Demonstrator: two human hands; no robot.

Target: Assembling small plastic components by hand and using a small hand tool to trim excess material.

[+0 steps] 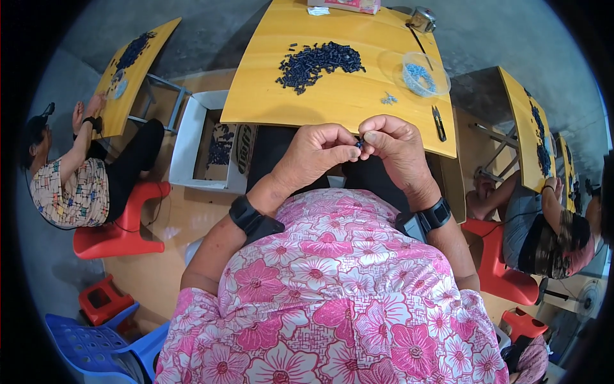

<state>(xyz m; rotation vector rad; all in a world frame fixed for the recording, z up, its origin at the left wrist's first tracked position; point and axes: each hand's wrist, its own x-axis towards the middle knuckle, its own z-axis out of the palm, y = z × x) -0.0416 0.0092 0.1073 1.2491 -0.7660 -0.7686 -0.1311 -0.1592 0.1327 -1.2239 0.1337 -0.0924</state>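
My left hand (313,153) and my right hand (398,148) meet just off the near edge of the yellow table. Both are closed in a pinch on one small dark piece (359,142), mostly covered by the fingertips; its exact kind cannot be made out. Beyond them on the tabletop lies a loose heap of short dark cylindrical pieces (320,63). To the right stands a clear round tub (441,85) with small light-blue parts (419,78). A few tiny pale parts (388,98) lie beside it, and dark thread snips (439,124) rest near the right edge.
An open white carton (199,137) with more dark pieces stands below the table's left side. A metal tin (422,20) and a thin dark rod (417,40) lie at the far right. People sit at yellow tables on both sides, on red stools (121,227). A blue chair (89,342) is at lower left.
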